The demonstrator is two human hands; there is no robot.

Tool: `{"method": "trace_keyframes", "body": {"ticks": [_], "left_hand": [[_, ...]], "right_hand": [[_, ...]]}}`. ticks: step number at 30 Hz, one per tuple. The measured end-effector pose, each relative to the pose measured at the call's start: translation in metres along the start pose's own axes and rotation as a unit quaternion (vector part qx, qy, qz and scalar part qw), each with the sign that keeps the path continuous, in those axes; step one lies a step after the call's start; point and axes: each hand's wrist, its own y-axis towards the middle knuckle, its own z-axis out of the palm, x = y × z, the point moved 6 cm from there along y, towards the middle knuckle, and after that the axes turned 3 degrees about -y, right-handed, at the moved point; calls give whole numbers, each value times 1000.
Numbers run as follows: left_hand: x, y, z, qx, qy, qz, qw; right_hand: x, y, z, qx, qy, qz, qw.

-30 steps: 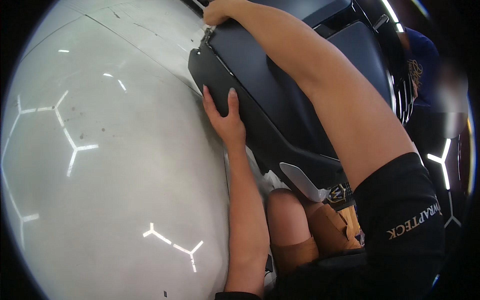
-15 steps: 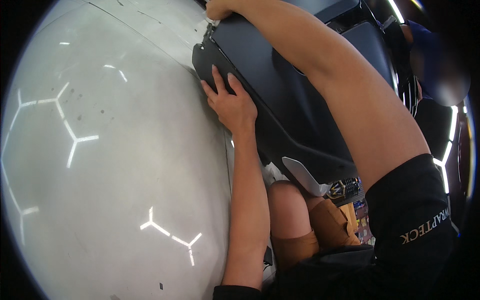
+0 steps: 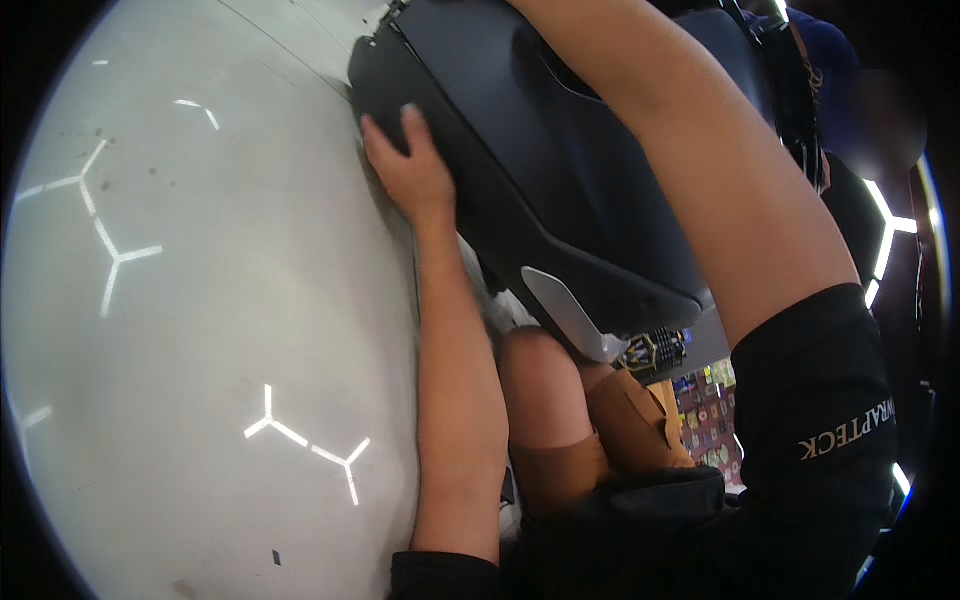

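A large dark blue-grey vehicle-like body panel (image 3: 600,190) with a matte finish fills the upper middle. My left hand (image 3: 415,175) rests against its left side face with fingers stretched and apart, gripping nothing. Motion blurs that hand a little. My right forearm (image 3: 680,100) reaches across over the panel to the top edge, where the hand passes out of the picture. A silver blade-shaped trim piece (image 3: 565,310) sticks out at the panel's lower end, just above my knee.
A glossy pale surface (image 3: 230,330) with bright line-shaped light reflections spreads along my left. At the upper right is another person in a dark blue cap (image 3: 825,50). Beside my leg lies a black item with a gold emblem (image 3: 645,352).
The whole view has shifted, carrying the panel up and left. My right hand, earlier at the panel's top corner, has left the picture. My left hand stays by the side face, its fingers differently spread.
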Motion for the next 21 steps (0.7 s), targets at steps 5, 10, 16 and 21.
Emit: {"method": "trace_keyframes", "body": {"ticks": [5, 10, 16, 21], "left_hand": [[72, -89, 5, 22, -222, -176, 959], [25, -148, 15, -20, -4, -119, 993], [34, -132, 13, 28, -119, -96, 988], [49, -127, 15, 68, -162, -157, 972]], "right_hand": [[1, -7, 7, -145, 83, 94, 982], [-19, -15, 17, -76, 78, 94, 990], [-20, -1, 24, -68, 68, 91, 991], [-7, -8, 31, -82, 87, 118, 986]]}}
